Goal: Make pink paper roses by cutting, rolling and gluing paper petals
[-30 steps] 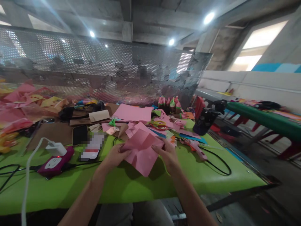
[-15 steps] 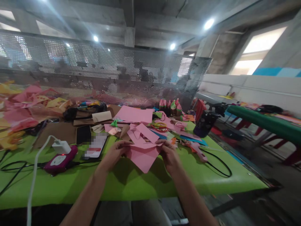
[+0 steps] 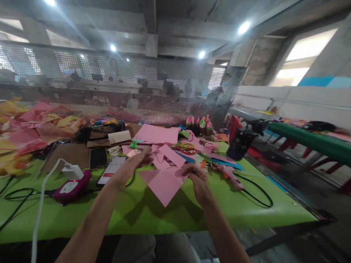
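Observation:
My right hand (image 3: 199, 181) pinches the right corner of a pink sheet of paper (image 3: 163, 186), which hangs above the table with one corner pointing down towards me. Away from the sheet's left corner is my left hand (image 3: 138, 160), over the near edge of the paper pile, its fingers blurred by motion. Close to its fingertips are a small green crumpled piece (image 3: 134, 144) and pink paper strips (image 3: 171, 155). Yellow-and-red-handled scissors (image 3: 187, 147) lie behind the sheet.
On the green tabletop (image 3: 246, 213), a phone (image 3: 113, 168), a dark phone (image 3: 98, 157) and a purple power strip (image 3: 71, 188) with cables lie left. A pink glue gun (image 3: 231, 177) and a dark bin (image 3: 238, 144) are right. Paper scraps (image 3: 35, 128) heap far left.
My left hand has let go of the sheet's left corner and moved up and slightly left. The sheet has opened out flatter, still in my right hand.

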Motion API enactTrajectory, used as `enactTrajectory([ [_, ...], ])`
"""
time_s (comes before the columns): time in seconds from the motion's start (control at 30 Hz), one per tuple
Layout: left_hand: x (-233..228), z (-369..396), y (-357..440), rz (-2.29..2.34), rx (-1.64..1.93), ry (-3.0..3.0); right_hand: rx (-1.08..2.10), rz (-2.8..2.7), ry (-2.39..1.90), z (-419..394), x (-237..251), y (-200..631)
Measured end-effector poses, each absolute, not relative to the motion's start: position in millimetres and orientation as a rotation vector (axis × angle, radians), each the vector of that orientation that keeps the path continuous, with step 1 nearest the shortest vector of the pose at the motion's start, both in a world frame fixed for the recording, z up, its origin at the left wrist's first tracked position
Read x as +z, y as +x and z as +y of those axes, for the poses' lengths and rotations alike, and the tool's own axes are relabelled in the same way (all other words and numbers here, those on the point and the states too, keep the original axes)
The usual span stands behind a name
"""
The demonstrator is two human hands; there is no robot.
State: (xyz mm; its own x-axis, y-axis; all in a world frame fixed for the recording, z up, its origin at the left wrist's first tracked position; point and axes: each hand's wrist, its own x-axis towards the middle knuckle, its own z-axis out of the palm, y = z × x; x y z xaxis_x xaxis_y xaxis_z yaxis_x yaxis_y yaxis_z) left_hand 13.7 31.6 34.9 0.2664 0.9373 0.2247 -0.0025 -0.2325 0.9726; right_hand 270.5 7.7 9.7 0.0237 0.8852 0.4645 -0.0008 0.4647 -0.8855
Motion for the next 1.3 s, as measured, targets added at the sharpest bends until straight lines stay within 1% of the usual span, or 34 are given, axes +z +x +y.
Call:
enactTrajectory([
  [0.1, 43, 33, 27, 0.941, 0.997, 1.716, 0.834, -1.41, -0.842, 6, 9, 270],
  [0.23, 41, 35, 40, 0.947, 0.904, 1.846, 0.836, -1.407, -0.847, 6, 10, 268],
  [0.43, 23, 34, 53, 1.071, 1.007, 1.887, 1.113, -1.083, -0.778, 5, 12, 262],
  [0.53, 16, 32, 63, 1.091, 1.043, 1.879, 1.174, -1.041, -0.803, 6, 10, 261],
  [0.77, 13, 26, 76, 0.986, 0.983, 1.889, 1.163, -0.954, -0.835, 13, 3, 260],
  [0.9, 13, 25, 77, 1.001, 1.001, 1.919, 1.165, -0.946, -0.834, 12, 4, 257],
  [1.13, 5, 25, 78, 1.008, 1.021, 1.99, 1.315, -0.989, -0.959, 7, 5, 254],
  [1.3, -1, 22, 76, 1.003, 0.994, 2.024, 1.235, -0.946, -0.962, 9, 3, 255],
])
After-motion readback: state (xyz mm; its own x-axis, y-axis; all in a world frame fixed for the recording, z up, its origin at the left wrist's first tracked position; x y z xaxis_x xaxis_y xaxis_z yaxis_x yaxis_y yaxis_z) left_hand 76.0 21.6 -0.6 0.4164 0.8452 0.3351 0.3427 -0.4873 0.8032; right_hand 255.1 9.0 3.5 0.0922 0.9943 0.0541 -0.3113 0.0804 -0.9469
